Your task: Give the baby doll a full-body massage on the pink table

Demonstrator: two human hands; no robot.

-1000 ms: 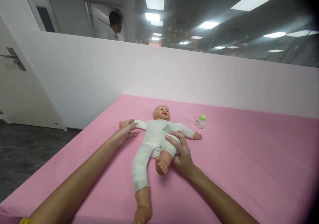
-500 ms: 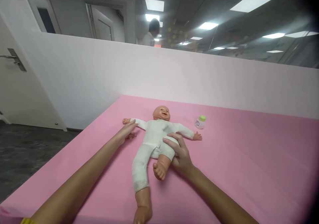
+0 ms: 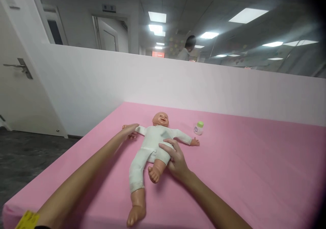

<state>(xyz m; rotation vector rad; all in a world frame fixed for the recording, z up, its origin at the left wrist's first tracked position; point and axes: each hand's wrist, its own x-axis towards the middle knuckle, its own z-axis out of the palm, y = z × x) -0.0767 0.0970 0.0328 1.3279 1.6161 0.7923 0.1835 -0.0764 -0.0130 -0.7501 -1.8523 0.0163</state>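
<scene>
On the smooth pink sheet, a glossy plastic doll in white cloth; left hand lay flat on its wrist, right hand cupped its hip.

Left hand outstretched, fingers extended, right hand curled, forearms forward

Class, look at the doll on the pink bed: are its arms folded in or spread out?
Spread out. The doll lies face up, both sleeves stretched sideways; the left hand rests at one wrist.
</scene>
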